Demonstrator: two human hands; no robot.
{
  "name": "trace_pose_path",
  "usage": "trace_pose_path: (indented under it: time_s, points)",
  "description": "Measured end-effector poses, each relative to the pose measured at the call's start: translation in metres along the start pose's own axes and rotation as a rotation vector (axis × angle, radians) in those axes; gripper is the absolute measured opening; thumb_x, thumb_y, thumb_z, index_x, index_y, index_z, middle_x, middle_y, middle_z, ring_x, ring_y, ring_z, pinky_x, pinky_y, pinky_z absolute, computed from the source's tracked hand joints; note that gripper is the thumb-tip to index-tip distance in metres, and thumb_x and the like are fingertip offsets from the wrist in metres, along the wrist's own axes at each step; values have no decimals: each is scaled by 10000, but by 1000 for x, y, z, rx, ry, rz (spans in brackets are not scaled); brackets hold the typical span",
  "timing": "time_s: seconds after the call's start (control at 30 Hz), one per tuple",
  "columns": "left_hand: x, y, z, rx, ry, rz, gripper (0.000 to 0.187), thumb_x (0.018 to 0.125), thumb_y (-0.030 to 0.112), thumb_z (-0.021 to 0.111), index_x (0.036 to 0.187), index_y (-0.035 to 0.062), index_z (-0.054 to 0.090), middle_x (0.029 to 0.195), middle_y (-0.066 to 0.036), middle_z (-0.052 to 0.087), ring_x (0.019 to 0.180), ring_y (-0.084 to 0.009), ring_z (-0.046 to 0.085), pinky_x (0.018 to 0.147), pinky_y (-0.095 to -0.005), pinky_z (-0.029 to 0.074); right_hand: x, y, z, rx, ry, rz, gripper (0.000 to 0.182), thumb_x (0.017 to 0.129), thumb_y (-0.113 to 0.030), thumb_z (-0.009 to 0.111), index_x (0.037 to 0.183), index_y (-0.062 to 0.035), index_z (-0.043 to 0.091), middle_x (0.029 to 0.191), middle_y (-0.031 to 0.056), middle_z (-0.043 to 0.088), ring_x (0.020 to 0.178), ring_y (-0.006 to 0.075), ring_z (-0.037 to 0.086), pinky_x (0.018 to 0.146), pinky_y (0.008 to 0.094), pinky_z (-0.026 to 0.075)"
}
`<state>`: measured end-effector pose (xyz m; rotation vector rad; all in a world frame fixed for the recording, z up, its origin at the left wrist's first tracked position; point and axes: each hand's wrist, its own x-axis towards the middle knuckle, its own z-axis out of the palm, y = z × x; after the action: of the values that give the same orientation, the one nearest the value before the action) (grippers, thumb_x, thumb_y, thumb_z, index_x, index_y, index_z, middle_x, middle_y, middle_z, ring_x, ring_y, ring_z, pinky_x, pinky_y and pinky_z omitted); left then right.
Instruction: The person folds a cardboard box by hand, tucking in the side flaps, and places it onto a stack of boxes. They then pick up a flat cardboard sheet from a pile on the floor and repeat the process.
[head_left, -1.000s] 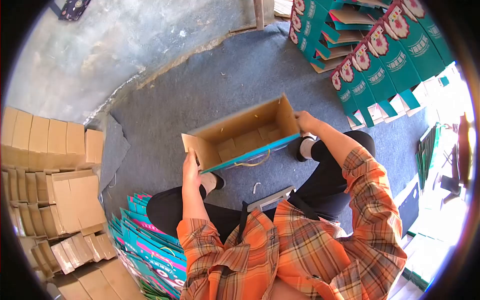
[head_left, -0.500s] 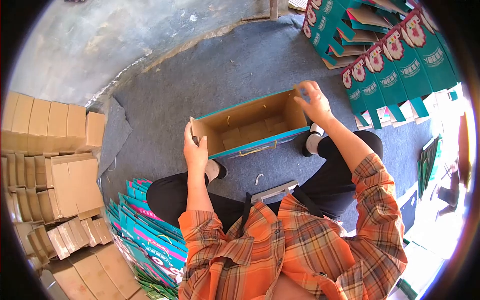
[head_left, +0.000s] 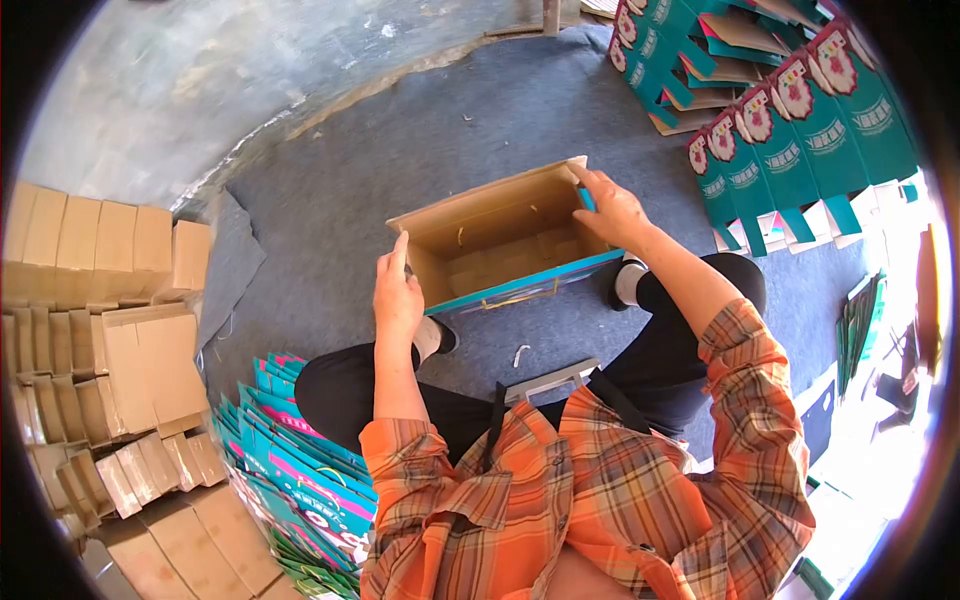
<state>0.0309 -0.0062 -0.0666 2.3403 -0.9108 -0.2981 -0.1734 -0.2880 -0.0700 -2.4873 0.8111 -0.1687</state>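
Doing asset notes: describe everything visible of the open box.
The box is oblong, apparently cardboard: brown inside, teal near rim, yellow cord on the near side. Its open top faces the camera. The left hand holds one short end; the right hand touches the other. Floor contact: can't tell.

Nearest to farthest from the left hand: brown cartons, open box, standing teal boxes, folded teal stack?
1. Open box, touching the left hand
2. Folded teal stack, by left knee
3. Brown cartons, far left
4. Standing teal boxes, upper right
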Motion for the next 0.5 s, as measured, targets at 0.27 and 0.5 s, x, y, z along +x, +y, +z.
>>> trace_pose_path:
  time_s: [0.27, 0.5]
  points:
    - [5, -1, 8, -126, -230, 61, 854, 714, 133, 752, 1450, 137, 319, 1314, -177, 411, 1154, -329, 489, 966, -391, 431, -2, 6, 14, 438, -216, 85, 659, 768, -288, 701, 1340, -80, 448, 1223, 239, 527, 1062, 372, 570, 921, 422, 462]
    - [7, -4, 10, -403, -587, -150, 870, 737, 266, 766, 1450, 69, 309, 1438, -192, 373, 1315, -337, 376, 1069, -404, 323, 6, 23, 25, 434, -341, 222, 606, 833, -212, 633, 1380, -61, 419, 1304, 199, 505, 1043, 261, 584, 819, 357, 511]
